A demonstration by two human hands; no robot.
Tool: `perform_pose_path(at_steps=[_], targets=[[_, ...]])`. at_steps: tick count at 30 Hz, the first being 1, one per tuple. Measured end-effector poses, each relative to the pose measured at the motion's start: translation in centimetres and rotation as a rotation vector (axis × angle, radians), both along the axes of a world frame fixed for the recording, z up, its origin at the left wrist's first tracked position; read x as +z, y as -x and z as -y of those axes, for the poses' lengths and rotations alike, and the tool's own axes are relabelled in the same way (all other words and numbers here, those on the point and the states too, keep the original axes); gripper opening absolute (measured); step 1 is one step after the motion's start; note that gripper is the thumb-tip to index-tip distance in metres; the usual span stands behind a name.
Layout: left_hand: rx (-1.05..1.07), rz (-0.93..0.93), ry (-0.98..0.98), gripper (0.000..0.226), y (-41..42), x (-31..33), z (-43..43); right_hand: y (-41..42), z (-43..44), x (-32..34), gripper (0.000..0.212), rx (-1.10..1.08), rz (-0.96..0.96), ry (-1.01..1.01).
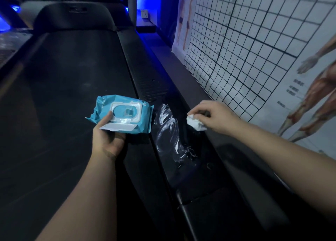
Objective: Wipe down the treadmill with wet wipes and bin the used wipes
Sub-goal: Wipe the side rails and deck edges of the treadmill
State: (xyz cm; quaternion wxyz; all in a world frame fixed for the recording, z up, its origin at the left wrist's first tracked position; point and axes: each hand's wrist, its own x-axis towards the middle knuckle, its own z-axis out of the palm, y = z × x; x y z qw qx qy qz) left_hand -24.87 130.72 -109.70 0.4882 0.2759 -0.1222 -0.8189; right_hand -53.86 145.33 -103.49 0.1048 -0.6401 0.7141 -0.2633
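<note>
A black treadmill fills the view, its belt (69, 88) on the left and its right side rail (174, 142) in the middle. My left hand (107, 137) grips a teal pack of wet wipes (123, 111) over the belt, its white flip lid hanging open. My right hand (212, 115) pinches a crumpled white wipe (195, 122) against the outer edge of the side rail. White wet streaks (168, 124) mark the rail just left of the wipe.
A wall chart (254, 46) with a black grid and anatomy figures runs close along the right of the treadmill. The treadmill's motor hood (74, 17) rises at the far end. Blue light glows beyond it, around a wall socket (144, 13).
</note>
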Motion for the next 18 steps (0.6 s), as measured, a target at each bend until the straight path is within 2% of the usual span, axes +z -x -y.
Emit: perform_pose_path(at_steps=[2,6,12,14,18], targets=[[0.0,0.004,0.0,0.039,0.0,-0.1,0.1,-0.6,-0.5,-0.8,0.021,0.052,-0.024,-0.022],[-0.007,-0.005,-0.001,0.042,0.0,0.0,-0.1,-1.7,-1.8,-2.2,0.025,0.158,-0.202,0.029],[-0.001,-0.017,-0.013,0.041,0.0,-0.1,0.0,-4.5,-4.2,-3.1,0.026,0.336,-0.185,0.092],[-0.001,-0.024,-0.013,0.04,0.0,-0.1,0.0,-4.2,-3.8,-2.9,0.026,0.282,-0.145,0.127],[-0.003,-0.02,-0.005,0.041,0.0,-0.3,0.0,-1.7,-1.5,-0.7,0.024,-0.048,0.179,0.252]])
